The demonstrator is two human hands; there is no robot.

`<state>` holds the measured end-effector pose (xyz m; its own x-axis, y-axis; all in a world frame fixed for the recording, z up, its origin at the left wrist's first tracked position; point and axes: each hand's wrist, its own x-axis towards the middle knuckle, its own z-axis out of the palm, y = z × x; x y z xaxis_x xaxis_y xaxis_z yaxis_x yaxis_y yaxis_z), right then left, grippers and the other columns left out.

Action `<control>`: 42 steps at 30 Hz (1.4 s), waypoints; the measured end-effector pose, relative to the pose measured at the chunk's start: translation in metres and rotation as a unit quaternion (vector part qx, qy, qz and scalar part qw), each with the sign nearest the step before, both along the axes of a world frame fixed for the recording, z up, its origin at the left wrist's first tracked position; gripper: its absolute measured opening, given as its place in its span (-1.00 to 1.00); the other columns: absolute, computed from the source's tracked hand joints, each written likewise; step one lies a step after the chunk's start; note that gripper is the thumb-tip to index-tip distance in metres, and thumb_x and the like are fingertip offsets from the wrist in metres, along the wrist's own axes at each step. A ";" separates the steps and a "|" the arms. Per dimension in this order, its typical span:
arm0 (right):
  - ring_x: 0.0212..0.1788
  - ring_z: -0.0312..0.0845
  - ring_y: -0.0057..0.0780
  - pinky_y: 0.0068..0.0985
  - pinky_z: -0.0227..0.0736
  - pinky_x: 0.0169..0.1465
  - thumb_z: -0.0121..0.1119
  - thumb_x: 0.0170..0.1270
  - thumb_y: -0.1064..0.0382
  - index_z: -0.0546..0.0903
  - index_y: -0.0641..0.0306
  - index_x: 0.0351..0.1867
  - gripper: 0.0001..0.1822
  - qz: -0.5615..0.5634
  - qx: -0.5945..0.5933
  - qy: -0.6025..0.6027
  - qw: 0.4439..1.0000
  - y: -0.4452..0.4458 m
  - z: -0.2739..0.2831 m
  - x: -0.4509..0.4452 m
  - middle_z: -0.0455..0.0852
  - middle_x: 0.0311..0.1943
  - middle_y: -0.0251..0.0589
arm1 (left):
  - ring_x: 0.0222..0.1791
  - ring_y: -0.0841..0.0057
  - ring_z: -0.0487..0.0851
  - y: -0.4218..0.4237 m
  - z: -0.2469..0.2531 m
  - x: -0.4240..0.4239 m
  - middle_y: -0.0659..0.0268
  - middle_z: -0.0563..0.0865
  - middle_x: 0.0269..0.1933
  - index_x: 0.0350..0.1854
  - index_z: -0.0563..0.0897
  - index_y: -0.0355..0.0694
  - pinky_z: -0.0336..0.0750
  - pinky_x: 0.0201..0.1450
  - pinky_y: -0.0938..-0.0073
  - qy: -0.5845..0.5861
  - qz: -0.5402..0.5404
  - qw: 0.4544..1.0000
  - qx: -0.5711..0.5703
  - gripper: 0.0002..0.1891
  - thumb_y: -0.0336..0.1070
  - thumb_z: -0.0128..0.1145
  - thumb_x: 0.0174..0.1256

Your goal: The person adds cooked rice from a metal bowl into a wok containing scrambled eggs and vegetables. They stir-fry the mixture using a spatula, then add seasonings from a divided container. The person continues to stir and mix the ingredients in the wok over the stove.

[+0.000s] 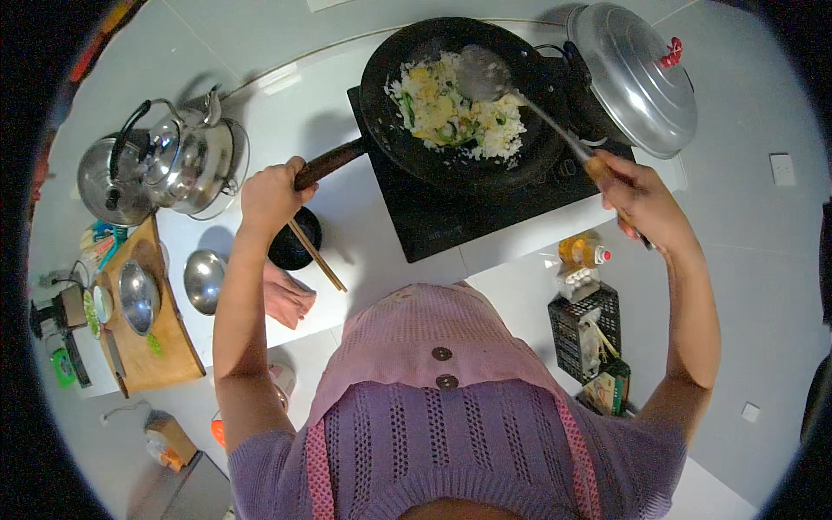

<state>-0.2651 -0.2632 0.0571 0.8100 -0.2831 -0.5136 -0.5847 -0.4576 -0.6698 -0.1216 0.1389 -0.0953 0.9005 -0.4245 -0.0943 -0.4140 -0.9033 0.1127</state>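
My left hand [276,193] grips the brown handle [333,161] of a black wok [416,170], which sits on a black cooktop [429,224]. Inside the wok lies rice [448,107] mixed with yellow bits, probably egg, and green vegetable pieces. My right hand [632,195] is closed around the handle of a metal wok spatula [552,125]. The spatula's blade, slightly blurred, rests on or just above the rice at its upper right side. Below my left hand stands a black bowl [296,250] with wooden chopsticks [318,257] across it.
A domed metal lid [634,81] leans at the back right. Left are a steel kettle [188,159], a metal bowl [205,283], a pink cloth [286,299] and a wooden cutting board [175,344] bearing a knife [115,354] and another metal bowl [138,299]. A black crate [565,331] and oil bottle [578,251] stand lower right.
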 end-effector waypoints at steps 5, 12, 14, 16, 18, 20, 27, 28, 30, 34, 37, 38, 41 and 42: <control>-0.40 0.56 -0.39 -0.44 0.48 -0.20 0.05 0.32 0.26 0.45 0.32 0.18 -0.58 0.115 -0.279 -0.083 0.950 -0.027 -0.025 -0.018 0.67 -0.41 -0.15 | -0.42 0.17 0.68 -0.011 0.010 -0.002 0.15 0.68 -0.49 -0.27 0.58 -0.11 0.53 -0.35 0.19 0.000 -0.017 1.000 -0.004 -0.69 -0.03 0.26 0.05; -0.80 0.28 -0.65 -0.65 0.09 -0.80 0.09 0.26 0.09 0.50 0.23 0.14 -0.55 -0.119 0.039 0.141 0.982 -0.031 0.019 -0.030 0.53 -0.57 -0.28 | -0.39 0.17 0.67 -0.001 0.004 -0.006 0.15 0.68 -0.48 -0.29 0.58 -0.13 0.52 -0.33 0.20 0.016 -0.006 0.999 -0.037 -0.72 -0.10 0.28 0.04; -0.82 0.23 -0.66 -0.65 0.07 -0.84 0.09 0.25 0.06 0.49 0.21 0.15 -0.53 -0.159 0.114 0.159 0.968 -0.042 0.020 -0.036 0.55 -0.55 -0.28 | -0.39 0.17 0.67 0.001 0.002 -0.007 0.16 0.68 -0.48 -0.30 0.58 -0.14 0.52 -0.32 0.20 0.014 -0.009 0.998 -0.054 -0.73 -0.12 0.28 0.04; -0.83 0.20 -0.71 -0.72 0.03 -0.85 0.03 0.29 0.11 0.47 0.22 0.13 -0.58 -0.160 0.179 0.168 0.956 -0.042 0.008 -0.034 0.56 -0.54 -0.28 | -0.38 0.17 0.67 0.001 0.001 -0.006 0.16 0.68 -0.48 -0.31 0.58 -0.15 0.52 -0.32 0.20 0.001 -0.019 0.997 -0.069 -0.75 -0.14 0.28 0.03; -0.82 0.21 -0.70 -0.71 0.05 -0.84 0.02 0.30 0.08 0.48 0.18 0.11 -0.60 -0.159 0.244 0.179 0.940 -0.055 -0.025 -0.026 0.57 -0.52 -0.31 | -0.41 0.13 0.66 0.002 -0.004 -0.004 0.14 0.66 -0.49 -0.29 0.58 -0.12 0.51 -0.34 0.16 0.002 -0.018 0.997 -0.074 -0.72 -0.10 0.29 0.02; -0.82 0.21 -0.71 -0.72 0.04 -0.84 0.05 0.30 0.08 0.51 0.17 -0.04 -0.70 -0.173 0.314 0.161 0.920 -0.053 -0.056 -0.011 0.56 -0.53 -0.32 | -0.41 0.12 0.66 0.002 -0.006 -0.006 0.14 0.66 -0.50 -0.27 0.58 -0.10 0.51 -0.35 0.14 0.010 -0.014 0.997 -0.074 -0.71 -0.09 0.29 0.01; -0.80 0.24 -0.70 -0.70 0.09 -0.80 0.16 0.25 0.12 0.53 0.21 0.03 -0.63 -0.118 0.244 0.027 0.962 -0.003 -0.097 0.028 0.54 -0.54 -0.34 | -0.39 0.17 0.68 0.001 0.001 -0.006 0.18 0.68 -0.49 -0.31 0.61 -0.14 0.53 -0.29 0.20 0.017 0.002 0.998 -0.063 -0.75 -0.15 0.30 0.01; -0.79 0.25 -0.70 -0.69 0.12 -0.79 0.17 0.24 0.14 0.53 0.22 0.05 -0.62 -0.105 0.193 0.006 0.976 0.007 -0.093 0.027 0.53 -0.55 -0.35 | -0.39 0.17 0.68 0.001 0.000 -0.007 0.18 0.68 -0.49 -0.31 0.61 -0.14 0.53 -0.29 0.20 0.017 0.005 0.998 -0.064 -0.75 -0.15 0.30 0.01; -0.74 0.28 -0.71 -0.68 0.22 -0.70 0.21 0.20 0.26 0.52 0.27 0.14 -0.56 -0.071 0.128 -0.040 0.988 0.007 -0.094 0.019 0.50 -0.58 -0.41 | -0.39 0.17 0.68 0.001 0.001 -0.007 0.18 0.68 -0.49 -0.31 0.61 -0.14 0.53 -0.30 0.19 0.020 0.005 0.998 -0.059 -0.75 -0.15 0.30 0.01; -0.51 0.43 -0.74 -0.73 0.38 -0.44 0.21 0.15 0.44 0.43 0.32 0.24 -0.45 0.051 -0.083 -0.067 0.993 0.008 -0.084 -0.008 0.64 -0.29 -0.32 | -0.40 0.15 0.67 0.005 -0.009 -0.008 0.17 0.66 -0.50 -0.28 0.60 -0.10 0.51 -0.35 0.14 0.003 0.000 0.997 -0.080 -0.70 -0.11 0.32 -0.04; -0.42 0.37 -0.77 -0.77 0.35 -0.32 0.16 0.15 0.49 0.44 0.30 0.23 -0.46 0.104 -0.111 -0.189 0.970 0.007 -0.087 -0.022 0.54 -0.32 -0.40 | -0.42 0.15 0.67 0.004 -0.009 -0.007 0.17 0.66 -0.51 -0.29 0.60 -0.10 0.51 -0.36 0.14 0.007 0.000 0.997 -0.076 -0.71 -0.12 0.32 -0.05; -0.29 0.39 -0.76 -0.76 0.35 -0.20 0.12 0.11 0.55 0.41 0.27 0.27 -0.39 0.090 -0.109 -0.176 0.974 0.005 -0.090 -0.023 0.54 -0.20 -0.39 | -0.40 0.16 0.67 0.004 -0.008 -0.008 0.17 0.67 -0.50 -0.28 0.61 -0.11 0.53 -0.34 0.17 0.010 0.005 0.997 -0.072 -0.72 -0.13 0.32 -0.03; -0.27 0.44 -0.68 -0.73 0.37 -0.19 0.07 0.06 0.59 0.37 0.23 0.30 -0.34 0.155 -0.178 -0.188 0.953 0.013 -0.094 -0.014 0.54 -0.15 -0.39 | -0.37 0.19 0.69 0.001 -0.001 -0.009 0.18 0.69 -0.48 -0.25 0.64 -0.11 0.56 -0.27 0.24 0.020 0.010 0.998 -0.057 -0.73 -0.14 0.30 0.01; -0.27 0.42 -0.67 -0.73 0.37 -0.18 0.06 0.05 0.60 0.37 0.22 0.31 -0.32 0.181 -0.189 -0.193 0.946 0.016 -0.099 -0.012 0.54 -0.16 -0.39 | -0.37 0.19 0.69 0.000 0.001 -0.008 0.18 0.69 -0.47 -0.24 0.64 -0.11 0.56 -0.27 0.24 0.025 0.011 0.998 -0.054 -0.73 -0.14 0.30 0.01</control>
<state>-0.2770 -0.2470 -0.0414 0.9955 -0.0559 -0.0765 -0.0889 -0.8307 -0.5496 -0.1299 0.1392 -0.0944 0.9052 -0.4144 -0.0946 -0.3850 -0.8937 0.2303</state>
